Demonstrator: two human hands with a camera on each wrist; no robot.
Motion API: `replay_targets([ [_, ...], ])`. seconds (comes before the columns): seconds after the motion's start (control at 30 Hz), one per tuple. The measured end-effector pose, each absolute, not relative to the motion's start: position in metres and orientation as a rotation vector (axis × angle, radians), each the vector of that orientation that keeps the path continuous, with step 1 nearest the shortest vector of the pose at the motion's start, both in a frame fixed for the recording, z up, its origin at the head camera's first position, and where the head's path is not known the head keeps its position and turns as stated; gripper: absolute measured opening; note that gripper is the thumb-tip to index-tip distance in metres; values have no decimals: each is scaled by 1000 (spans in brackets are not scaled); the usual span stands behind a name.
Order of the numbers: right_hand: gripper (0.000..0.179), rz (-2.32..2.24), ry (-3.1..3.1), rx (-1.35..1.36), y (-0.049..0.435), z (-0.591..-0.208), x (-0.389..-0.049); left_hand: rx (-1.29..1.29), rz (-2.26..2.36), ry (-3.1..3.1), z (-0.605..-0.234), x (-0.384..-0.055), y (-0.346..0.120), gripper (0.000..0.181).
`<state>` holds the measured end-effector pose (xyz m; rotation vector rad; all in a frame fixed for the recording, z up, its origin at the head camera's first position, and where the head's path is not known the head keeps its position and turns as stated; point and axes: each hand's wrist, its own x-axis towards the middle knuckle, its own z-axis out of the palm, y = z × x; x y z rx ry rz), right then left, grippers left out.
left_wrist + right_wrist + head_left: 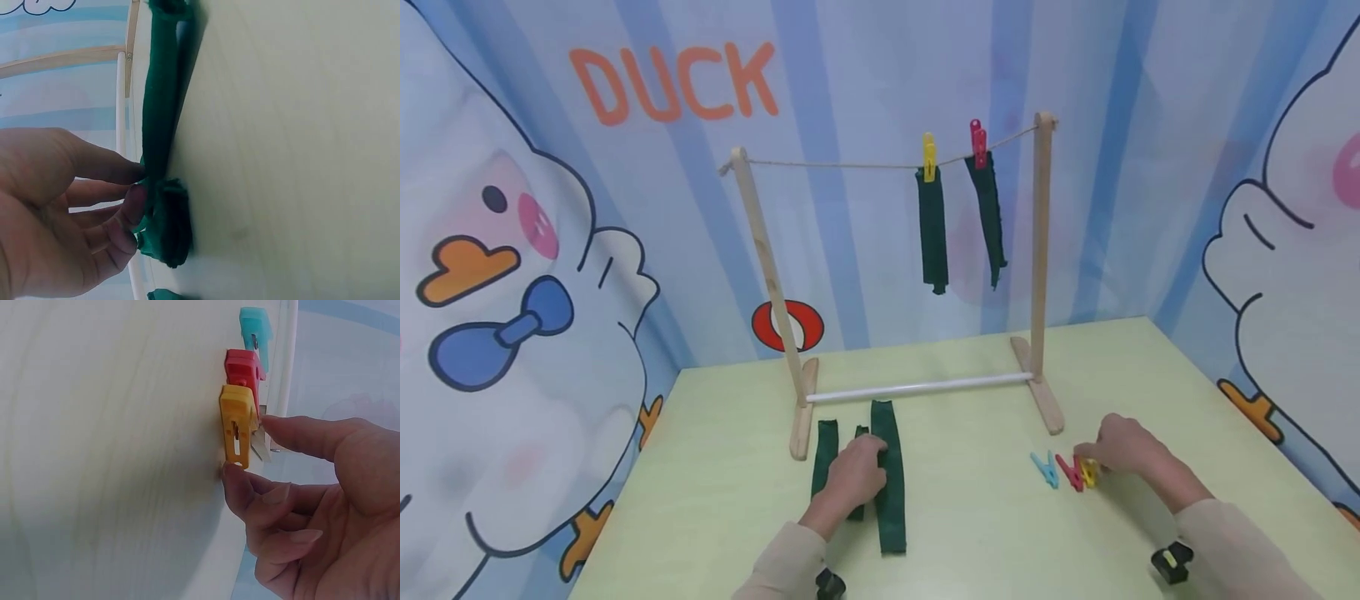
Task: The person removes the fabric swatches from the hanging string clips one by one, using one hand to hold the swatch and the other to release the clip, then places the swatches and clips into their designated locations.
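Observation:
My left hand (853, 475) pinches the left edge of a long dark green cloth strip (891, 508) on the table. Beside it lie a short green strip (861, 432), partly hidden under the hand, and another green strip (826, 446). In the left wrist view, thumb and fingertips meet at the green cloth (159, 112). My right hand (1127, 446) holds a yellow clothespin (237, 412) between thumb and index finger, low at the table. Right beside it are a red clothespin (1067, 472) and a light blue clothespin (1045, 470).
Behind the hands stands a wooden rack (1042, 250) with a cord (827, 165) and a white bottom bar (917, 387). Two green strips (932, 233) hang from the cord by a yellow clothespin (929, 154) and a red clothespin (979, 143). A duck-print curtain (865, 75) surrounds the table (970, 517).

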<state>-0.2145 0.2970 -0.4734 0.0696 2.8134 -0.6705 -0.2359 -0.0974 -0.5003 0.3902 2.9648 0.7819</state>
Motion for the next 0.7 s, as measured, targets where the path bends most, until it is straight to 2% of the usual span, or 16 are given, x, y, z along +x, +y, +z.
replay_targets([
  [0.7, 47, -756, 2953, 4, 281, -442, -226, 466, 888, 2961, -484, -241, -101, 34],
])
